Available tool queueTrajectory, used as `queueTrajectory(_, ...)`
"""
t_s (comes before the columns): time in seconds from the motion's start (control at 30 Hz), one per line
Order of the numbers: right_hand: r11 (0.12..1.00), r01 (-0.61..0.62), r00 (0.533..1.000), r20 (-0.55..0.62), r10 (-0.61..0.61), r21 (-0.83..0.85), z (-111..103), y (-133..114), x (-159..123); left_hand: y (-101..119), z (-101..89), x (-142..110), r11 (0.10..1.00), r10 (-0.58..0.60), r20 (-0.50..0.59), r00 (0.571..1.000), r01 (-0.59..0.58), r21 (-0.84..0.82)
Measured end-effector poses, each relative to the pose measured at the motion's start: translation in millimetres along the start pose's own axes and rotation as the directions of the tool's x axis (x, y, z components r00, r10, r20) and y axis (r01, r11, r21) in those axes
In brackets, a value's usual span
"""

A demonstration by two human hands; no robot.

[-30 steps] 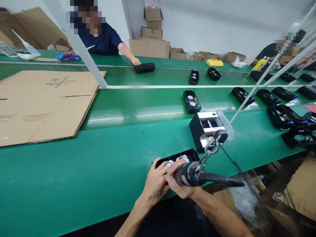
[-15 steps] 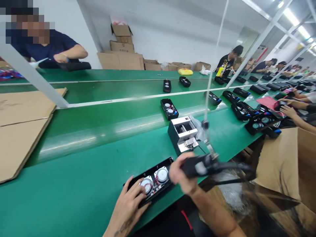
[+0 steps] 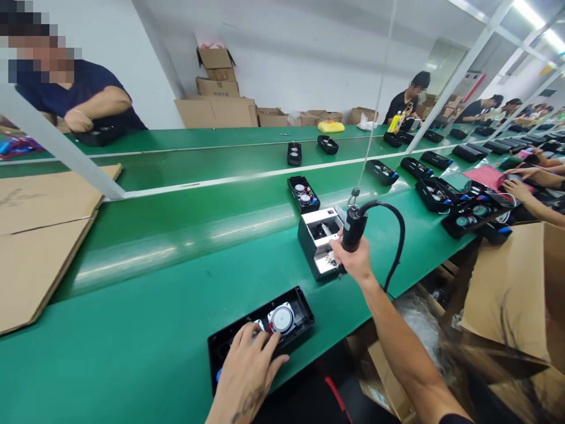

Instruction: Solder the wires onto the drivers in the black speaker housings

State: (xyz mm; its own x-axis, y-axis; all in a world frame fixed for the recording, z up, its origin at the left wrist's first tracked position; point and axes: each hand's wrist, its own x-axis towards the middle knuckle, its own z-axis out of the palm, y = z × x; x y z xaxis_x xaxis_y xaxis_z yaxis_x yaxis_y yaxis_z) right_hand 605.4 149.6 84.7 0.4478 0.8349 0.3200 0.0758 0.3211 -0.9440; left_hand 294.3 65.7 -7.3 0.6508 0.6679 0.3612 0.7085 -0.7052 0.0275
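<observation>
In the head view, my left hand (image 3: 253,362) holds a black speaker box (image 3: 305,312) over its near wall. Its fingers reach inside, and the thumb lies outside. A round silver-backed speaker (image 3: 282,318) shows in the box; another is partly under my fingers, with red wires between them. My right hand (image 3: 355,257) is wrapped round a black electric screwdriver (image 3: 354,228), hung from a cord and held upright. It stands at the front right of a white-and-black screw feeder (image 3: 311,247). My hand hides the driver's tip.
Another open speaker box (image 3: 303,194) stands behind the feeder. Flattened cardboard (image 3: 44,218) lies at left by a white post (image 3: 75,141). At right are a large carton (image 3: 503,288), more speaker boxes (image 3: 435,194) and a co-worker's hands (image 3: 521,187). Another person sits across the green bench (image 3: 168,282).
My right hand has carried the screwdriver up and away from the speaker box to the screw feeder. The speaker box has turned and shifted slightly left and nearer, with my left hand on it.
</observation>
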Motion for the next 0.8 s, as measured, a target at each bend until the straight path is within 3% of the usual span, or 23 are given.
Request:
queueTrajectory(0.13,0.980,-0.130,0.980,0.169,0.104,0.150,0.4,-11.3,-42.5,1.8,-0.6,1.7,1.000,0.014,0.045,0.999,-0.014,0.009)
queueTrajectory(0.23,0.929,-0.140,0.982,0.171,0.085,0.343,10.0,-20.2,-79.7,7.5,-5.4,5.8,1.000,0.002,0.051,0.999,-0.002,-0.013)
queueTrajectory(0.37,0.905,-0.093,0.982,0.190,0.014,0.414,32.9,-23.8,-112.7,14.6,-11.0,10.3,1.000,-0.011,0.049,0.999,0.012,-0.019)
queueTrajectory(0.53,0.901,-0.042,0.965,0.251,-0.076,0.432,55.7,-14.6,-124.6,16.0,-12.0,10.4,1.000,-0.009,0.042,0.999,0.010,-0.024)
queueTrajectory(0.8,0.896,-0.070,0.970,0.241,-0.043,0.439,67.8,-5.7,-129.2,17.3,-13.6,10.7,0.999,-0.014,0.049,0.999,0.015,-0.030)
